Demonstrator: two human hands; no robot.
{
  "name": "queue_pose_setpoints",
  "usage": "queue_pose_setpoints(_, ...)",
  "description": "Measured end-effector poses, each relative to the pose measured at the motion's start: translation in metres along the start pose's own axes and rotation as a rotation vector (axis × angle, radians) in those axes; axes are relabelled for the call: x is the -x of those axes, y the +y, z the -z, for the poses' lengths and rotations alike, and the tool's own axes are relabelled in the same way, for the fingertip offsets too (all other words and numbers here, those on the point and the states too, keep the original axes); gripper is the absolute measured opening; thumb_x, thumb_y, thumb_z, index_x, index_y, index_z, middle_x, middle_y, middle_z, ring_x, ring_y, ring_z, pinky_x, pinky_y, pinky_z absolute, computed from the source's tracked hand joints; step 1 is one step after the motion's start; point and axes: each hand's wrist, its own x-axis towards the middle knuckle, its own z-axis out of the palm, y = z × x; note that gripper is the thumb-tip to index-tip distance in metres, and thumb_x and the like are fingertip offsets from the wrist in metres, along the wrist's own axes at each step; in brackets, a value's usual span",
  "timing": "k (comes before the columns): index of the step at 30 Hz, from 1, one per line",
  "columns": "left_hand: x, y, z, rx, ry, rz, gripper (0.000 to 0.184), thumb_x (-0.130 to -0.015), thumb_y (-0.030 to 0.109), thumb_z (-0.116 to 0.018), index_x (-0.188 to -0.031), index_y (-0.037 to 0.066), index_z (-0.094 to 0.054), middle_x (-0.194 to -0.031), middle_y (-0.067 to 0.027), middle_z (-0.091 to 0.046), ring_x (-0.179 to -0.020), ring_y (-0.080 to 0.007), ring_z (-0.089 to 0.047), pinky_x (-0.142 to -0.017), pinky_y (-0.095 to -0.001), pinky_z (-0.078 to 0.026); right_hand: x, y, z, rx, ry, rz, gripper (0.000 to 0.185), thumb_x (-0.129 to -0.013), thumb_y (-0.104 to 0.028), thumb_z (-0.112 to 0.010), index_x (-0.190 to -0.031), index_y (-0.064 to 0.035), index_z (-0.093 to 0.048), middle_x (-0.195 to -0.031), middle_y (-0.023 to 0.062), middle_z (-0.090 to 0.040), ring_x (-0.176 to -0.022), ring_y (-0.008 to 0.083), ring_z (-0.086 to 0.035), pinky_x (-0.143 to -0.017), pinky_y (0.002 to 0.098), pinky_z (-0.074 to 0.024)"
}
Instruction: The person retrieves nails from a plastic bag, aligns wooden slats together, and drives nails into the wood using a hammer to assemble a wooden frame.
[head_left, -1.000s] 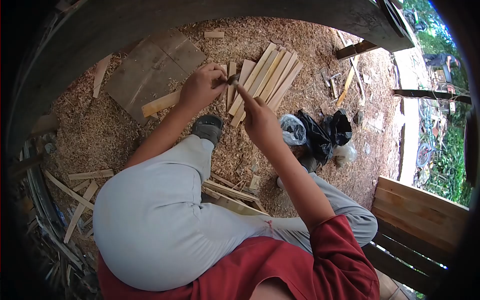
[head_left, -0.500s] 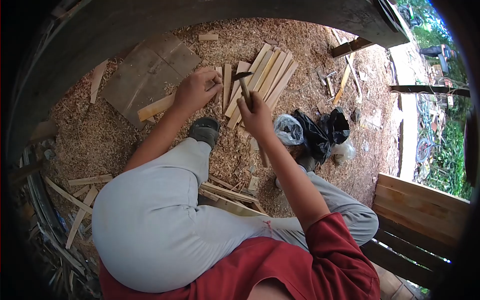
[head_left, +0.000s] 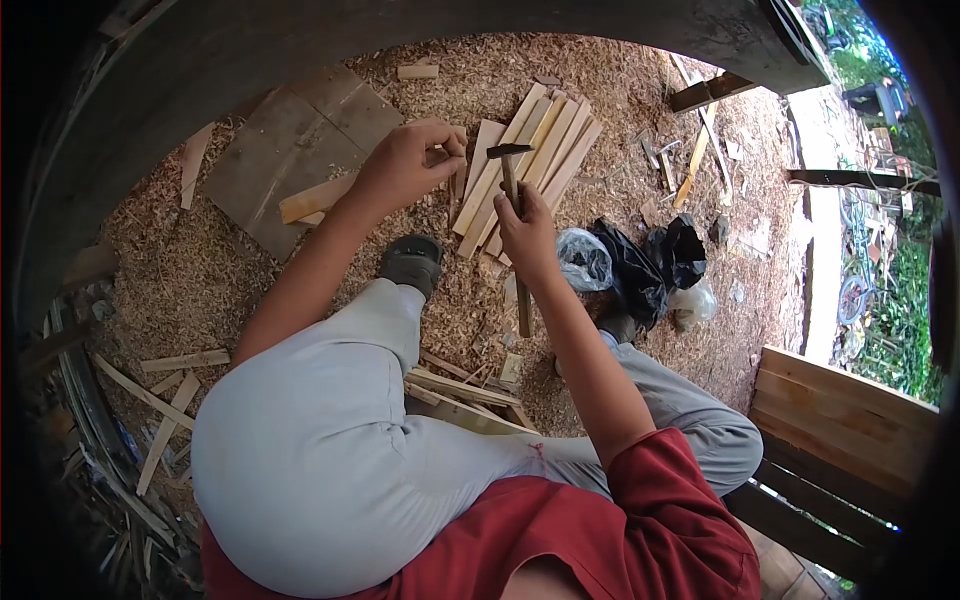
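Note:
My right hand is wrapped round the wooden handle of a hammer, its dark head up and its handle end hanging below the hand. To the left, my left hand has its fingers curled with thumb and fingertips close together; whatever they pinch is too small to make out. Behind and between the hands, a fanned pile of wooden strips lies on the shavings. Under my left forearm is a short board.
Brown sheets lie at the left on the ground. Black plastic bags and a clear bag are right of my right hand. A dark beam arches across the top. Planks stand at lower right.
The hammer has come away from my left hand and now stands more upright in my right hand. My left hand dipped left, then moved back up and right.

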Motion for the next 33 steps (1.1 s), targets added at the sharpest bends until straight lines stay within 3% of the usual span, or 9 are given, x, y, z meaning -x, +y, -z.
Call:
queue_pose_setpoints(4,-0.006,0.002,-0.009,-0.119,-0.031,-0.051,0.011,-0.094,0.005,-0.077,-0.099,-0.003,-0.071,-0.111,-0.0101,-0.075,-0.102,-0.0222,-0.075,-0.09,-0.0364,-0.063,0.009,-0.01,0.006,-0.095,-0.011,-0.121,0.028,-0.109,-0.024,-0.067,-0.122,0.0013,-0.065,-0.074,0.0014,-0.055,-0.066,0.0096,-0.049,-0.06,0.0315,-0.0442)
queue_pose_setpoints(8,-0.01,0.001,-0.012,-0.09,-0.021,-0.014,0.01,-0.095,0.003,-0.077,-0.097,-0.004,-0.07,-0.115,-0.0097,-0.075,-0.106,-0.0196,-0.075,-0.092,-0.0349,-0.063,0.009,0.002,0.007,0.01,0.017,0.002,0.026,-0.109,-0.02,-0.069,-0.125,0.0006,-0.065,-0.079,-0.0037,-0.055,-0.068,0.0053,-0.048,-0.059,0.0272,-0.0406)
queue_pose_setpoints(10,-0.009,0.0,-0.013,-0.095,-0.013,-0.017,0.009,-0.095,0.003,-0.077,-0.097,-0.004,-0.071,-0.116,-0.0095,-0.075,-0.106,-0.0194,-0.075,-0.092,-0.0348,-0.063,0.012,-0.005,0.008,0.033,0.045,0.118,0.028,-0.109,-0.021,-0.068,-0.123,0.0022,-0.065,-0.079,0.0036,-0.058,-0.069,0.0102,-0.052,-0.063,0.0321,-0.0468)
queue_pose_setpoints(17,-0.002,-0.016,-0.007,-0.005,0.077,0.021,0.012,-0.093,0.005,-0.08,-0.096,-0.003,-0.072,-0.114,-0.0075,-0.077,-0.104,-0.02,-0.078,-0.092,-0.0335,-0.064,0.019,-0.035,0.024,0.003,-0.004,0.293,0.03,-0.109,-0.018,-0.066,-0.13,0.0033,-0.064,-0.085,0.0103,-0.066,-0.071,0.0133,-0.057,-0.065,0.0335,-0.0489)
queue_pose_setpoints(20,-0.002,-0.025,-0.005,0.032,0.071,-0.002,0.011,-0.093,0.004,-0.079,-0.095,-0.003,-0.072,-0.113,-0.0071,-0.076,-0.1,-0.0173,-0.077,-0.089,-0.033,-0.064,0.034,-0.074,0.028,0.139,-0.016,0.248,0.031,-0.108,-0.013,-0.065,-0.136,-0.0006,-0.063,-0.088,0.0179,-0.07,-0.069,0.022,-0.064,-0.066,0.0369,-0.0513)
queue_pose_setpoints(22,0.0,-0.019,-0.005,0.025,0.057,0.035,0.01,-0.093,0.004,-0.079,-0.096,-0.003,-0.072,-0.113,-0.0067,-0.076,-0.099,-0.0167,-0.077,-0.088,-0.0323,-0.063,0.038,-0.089,0.028,0.158,-0.057,0.277,0.038,-0.106,-0.008,-0.063,-0.144,-0.0082,-0.062,-0.092,0.023,-0.072,-0.072,0.0348,-0.069,-0.069,0.0418,-0.0537)
queue_pose_setpoints(25,0.0,-0.017,-0.003,0.02,0.043,0.069,0.01,-0.093,0.003,-0.079,-0.096,-0.003,-0.072,-0.114,-0.0059,-0.076,-0.095,-0.0156,-0.076,-0.085,-0.0312,-0.063,0.038,-0.096,0.028,0.246,-0.098,0.356,0.046,-0.103,-0.005,-0.062,-0.148,-0.015,-0.06,-0.097,0.0234,-0.073,-0.078,0.0423,-0.07,-0.071,0.0452,-0.055)
queue_pose_setpoints(29,0.002,-0.019,-0.002,0.08,0.011,0.049,0.011,-0.095,0.002,-0.081,-0.094,-0.005,-0.072,-0.129,-0.0092,-0.072,-0.101,-0.0118,-0.073,-0.085,-0.0293,-0.062,0.038,-0.097,0.029,0.262,-0.107,0.374,0.047,-0.103,-0.005,-0.062,-0.148,-0.0169,-0.061,-0.101,0.022,-0.074,-0.079,0.0421,-0.07,-0.072,0.045,-0.0554)
queue_pose_setpoints(33,0.003,-0.014,-0.002,0.079,0.02,0.06,0.011,-0.095,0.003,-0.081,-0.095,-0.004,-0.073,-0.127,-0.0089,-0.073,-0.101,-0.0126,-0.073,-0.084,-0.0294,-0.062,0.038,-0.096,0.029,0.293,-0.126,0.379,0.048,-0.103,-0.005,-0.062,-0.149,-0.0171,-0.061,-0.103,0.0227,-0.074,-0.081,0.0413,-0.071,-0.074,0.0458,-0.0559)
